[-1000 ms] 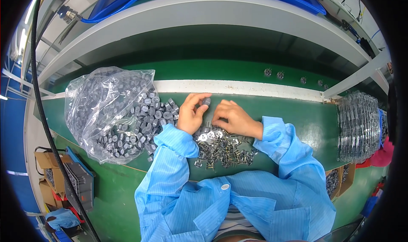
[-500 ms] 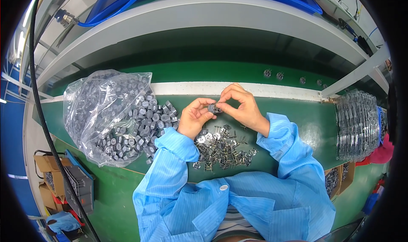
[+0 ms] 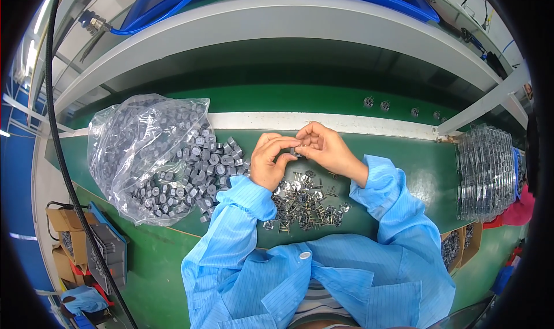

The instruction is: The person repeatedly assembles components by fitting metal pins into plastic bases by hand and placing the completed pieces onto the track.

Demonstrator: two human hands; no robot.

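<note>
Dark-grey part (image 3: 296, 152), mostly hidden, pinched between fingertips over green surface (image 3: 424, 161), beyond metal pin pile (image 3: 306, 205). Right hand (image 3: 330, 154), at pile second ago, now meets left hand (image 3: 269, 160); both grips closed on part. Pickup seemingly over, two-handed handling underway.

Small dark component (image 3: 296, 152) pinched between your left hand (image 3: 271, 160) and right hand (image 3: 328, 150), mostly hidden, tilt unclear, grey short-cylinder housings (image 3: 215, 160) heaped loose to your left, shiny discs with brassy pins (image 3: 306, 204) jumbled nearer you, lying at mixed angles
</note>
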